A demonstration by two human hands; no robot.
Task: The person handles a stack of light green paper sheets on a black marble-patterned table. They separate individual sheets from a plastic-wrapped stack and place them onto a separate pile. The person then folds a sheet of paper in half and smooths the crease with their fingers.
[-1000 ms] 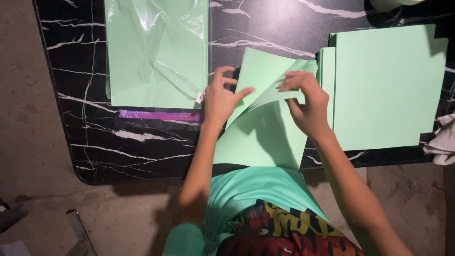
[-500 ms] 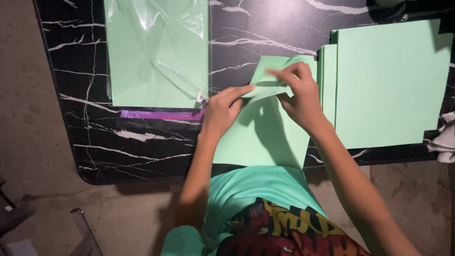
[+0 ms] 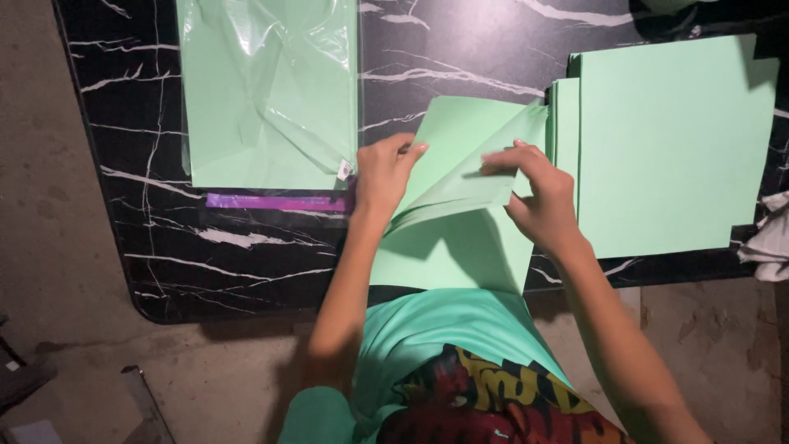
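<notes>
A light green paper sheet (image 3: 460,247) lies at the near edge of the black marble table (image 3: 205,247), partly folded up on itself. My left hand (image 3: 385,174) grips the sheet's left fold edge. My right hand (image 3: 538,193) pinches the raised folded flap (image 3: 468,148) from the right. The flap stands tilted above the lower part of the sheet.
A stack of green paper sheets (image 3: 666,140) lies to the right. A clear plastic pack of green paper (image 3: 267,90) with a purple strip (image 3: 275,201) lies to the left. A white cloth (image 3: 768,238) sits at the table's right edge. Concrete floor lies below.
The folded flap was pressed lower half a second ago and is now lifted and spread wider. Both hands have shifted slightly apart along the fold.
</notes>
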